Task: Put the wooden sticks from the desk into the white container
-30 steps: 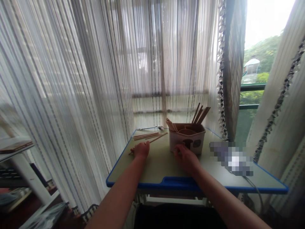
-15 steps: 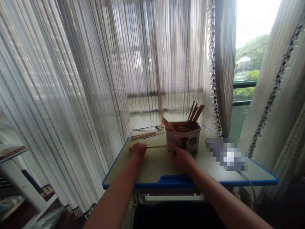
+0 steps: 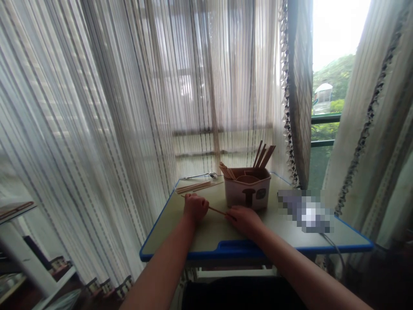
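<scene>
A thin wooden chopstick (image 3: 217, 210) is stretched between my two hands just above the table, slanting down toward its right end. My left hand (image 3: 196, 206) is closed round its left part, and a short tip pokes out beyond the fist. At the right end, the fingers of my right hand (image 3: 247, 221) close on the stick. Behind my right hand stands a pale utensil holder (image 3: 232, 196) with a brown mushroom print. Light chopsticks (image 3: 227, 171) lean in its left compartment, and darker flat-handled utensils (image 3: 266, 156) rise at its back right.
More loose chopsticks (image 3: 193, 187) lie at the table's back left, with a metal spoon (image 3: 211, 175) behind them. A blurred-out object (image 3: 303, 212) with a cable sits on the right. The table (image 3: 206, 241) has a blue edge; striped curtains (image 3: 193, 94) hang behind it.
My left hand has shifted slightly right and nearer to my right hand. The chopstick has gone from nearly level to slanting down rightward, its right end now lower and closer to me.
</scene>
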A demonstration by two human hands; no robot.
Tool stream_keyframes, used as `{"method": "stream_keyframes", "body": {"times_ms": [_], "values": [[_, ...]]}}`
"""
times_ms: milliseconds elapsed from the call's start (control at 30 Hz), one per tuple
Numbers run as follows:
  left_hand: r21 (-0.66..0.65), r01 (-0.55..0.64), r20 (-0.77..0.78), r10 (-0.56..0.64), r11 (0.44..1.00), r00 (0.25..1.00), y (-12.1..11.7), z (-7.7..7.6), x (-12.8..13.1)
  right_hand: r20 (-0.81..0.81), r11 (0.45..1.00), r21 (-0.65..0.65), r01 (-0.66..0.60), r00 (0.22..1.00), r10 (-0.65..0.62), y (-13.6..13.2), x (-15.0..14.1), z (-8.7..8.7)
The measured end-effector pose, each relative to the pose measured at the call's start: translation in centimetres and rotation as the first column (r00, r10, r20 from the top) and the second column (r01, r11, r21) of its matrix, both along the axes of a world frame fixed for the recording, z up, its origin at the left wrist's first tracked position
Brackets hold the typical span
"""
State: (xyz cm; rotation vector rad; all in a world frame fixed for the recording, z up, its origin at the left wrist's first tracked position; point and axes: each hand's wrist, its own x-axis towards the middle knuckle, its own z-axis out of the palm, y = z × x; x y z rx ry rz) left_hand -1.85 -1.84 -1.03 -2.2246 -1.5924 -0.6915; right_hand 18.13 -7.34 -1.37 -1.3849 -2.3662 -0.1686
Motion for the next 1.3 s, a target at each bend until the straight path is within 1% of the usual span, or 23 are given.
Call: {"method": "stream_keyframes", "body": {"times_ms": [100,167,200,233,267,300,333,367,400,467,533,600,633,700,767,833,867,933,1067,1133,1200,1300], "values": [[0.132,0.04,0.046,-0.046,0.991,0.998,-0.8,0.6,0.2,0.034,0.999,-0.037,0.014,0.999,-0.013,-0.7,1.5,0.5],[0.193,0.014,0.075,-0.029,0.981,0.997,-1.0,0.8,0.2,-0.036,0.99,-0.128,0.057,0.997,-0.062,-1.9,3.7,1.3],[0.196,-0.021,0.096,0.002,0.98,0.995,-1.0,0.9,0.2,-0.109,0.975,-0.212,0.065,0.99,-0.09,-2.7,5.1,1.8],[0.185,-0.071,0.126,0.048,0.98,0.991,-0.9,0.9,0.2,-0.206,0.947,-0.32,0.022,0.974,-0.092,-3.5,6.6,2.4],[0.162,-0.118,0.155,0.093,0.98,0.984,-0.7,0.8,0.2,-0.319,0.896,-0.439,-0.059,0.943,-0.094,-4.4,8.0,3.1],[0.13,-0.141,0.17,0.119,0.981,0.978,-0.6,0.8,0.2,-0.429,0.839,-0.526,-0.14,0.895,-0.12,-5.2,9.3,3.8],[0.098,-0.138,0.173,0.12,0.986,0.978,-0.4,0.7,0.3,-0.534,0.797,-0.564,-0.214,0.831,-0.155,-5.9,10.4,4.6],[0.071,-0.112,0.164,0.099,0.991,0.982,-0.3,0.6,0.4,-0.623,0.778,-0.563,-0.279,0.762,-0.177,-6.5,11.2,5.4],[0.049,-0.076,0.149,0.068,0.996,0.986,-0.3,0.5,0.4,-0.694,0.788,-0.53,-0.314,0.694,-0.19,-6.9,11.7,6.2],[0.023,-0.044,0.142,0.04,0.999,0.989,-0.4,0.3,0.5,-0.786,0.847,-0.428,-0.314,0.592,-0.178,-7.2,11.9,7.8],[0.011,-0.046,0.145,0.044,0.999,0.988,-0.6,0.2,0.4,-0.828,0.907,-0.331,-0.259,0.541,-0.148,-7.1,11.3,9.2],[-0.002,-0.054,0.142,0.054,0.999,0.988,-0.7,0.1,0.3,-0.857,0.946,-0.242,-0.216,0.505,-0.104,-6.8,10.4,10.7],[-0.01,-0.059,0.139,0.059,0.998,0.988,-0.7,0.1,0.2,-0.871,0.955,-0.208,-0.21,0.483,-0.084,-6.8,9.9,11.5],[-0.018,-0.068,0.136,0.069,0.998,0.988,-0.5,0.1,0.1,-0.906,0.954,-0.173,-0.244,0.42,-0.057,-6.9,9.3,13.3],[-0.012,-0.073,0.139,0.074,0.997,0.988,-0.2,0.1,0.1,-0.942,0.934,-0.158,-0.321,0.334,-0.045,-7.1,8.9,14.9],[0.0,-0.076,0.143,0.075,0.997,0.987,0.1,0.1,0.1,-0.969,0.915,-0.116,-0.386,0.246,-0.019,-7.2,8.7,16.1],[0.004,-0.078,0.143,0.076,0.997,0.987,0.2,0.1,0.1,-0.977,0.91,-0.09,-0.404,0.214,-0.002,-7.1,8.6,16.4],[0.007,-0.084,0.141,0.082,0.996,0.987,0.3,0.0,0.0,-0.986,0.899,-0.067,-0.432,0.168,0.007,-6.9,8.4,16.6],[-0.006,-0.095,0.133,0.095,0.995,0.986,0.3,-0.1,-0.1,-0.99,0.872,-0.133,-0.471,0.112,-0.09,-6.5,7.9,15.4],[-0.02,-0.102,0.134,0.104,0.995,0.986,0.3,0.0,-0.1,-0.987,0.865,-0.155,-0.477,0.105,-0.119,-6.5,7.8,14.9],[-0.03,-0.112,0.134,0.115,0.993,0.984,0.3,0.0,-0.1,-0.988,0.87,-0.152,-0.469,0.09,-0.125,-6.5,7.9,14.7],[-0.025,-0.115,0.129,0.117,0.993,0.985,0.4,0.0,-0.1,-0.992,0.889,-0.123,-0.44,0.019,-0.128,-6.6,8.1,14.7]]}}
